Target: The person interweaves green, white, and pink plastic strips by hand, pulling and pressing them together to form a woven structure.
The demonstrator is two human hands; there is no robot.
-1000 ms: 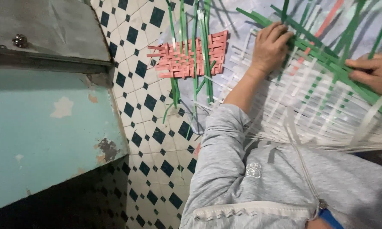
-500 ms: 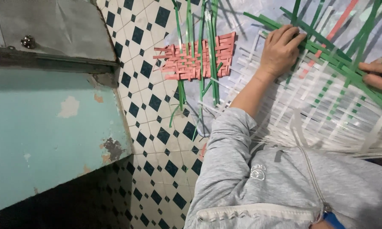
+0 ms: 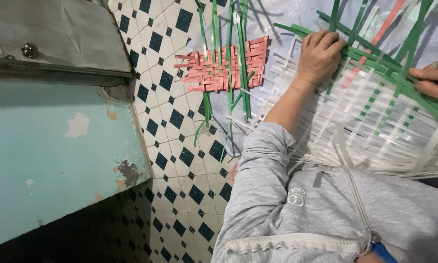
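A mat of white plastic strips (image 3: 374, 122) lies on the floor, with green strips (image 3: 374, 63) woven diagonally across it and one pink strip (image 3: 374, 44) among them. My left hand (image 3: 321, 53) rests on the green strips at the mat's upper left, fingers curled over them. My right hand (image 3: 435, 80) is cut off by the right edge and pinches the same band of green strips. My grey sleeve (image 3: 263, 180) runs up from the bottom.
A small woven pink panel (image 3: 219, 70) with long green strips (image 3: 238, 73) through it lies on the diamond-patterned tile floor (image 3: 170, 122), left of the mat. A teal wall with peeling paint (image 3: 58, 156) and a grey metal ledge (image 3: 58, 44) fill the left side.
The view has drifted slightly. Both hands stay on the green strips in nearly the same places.
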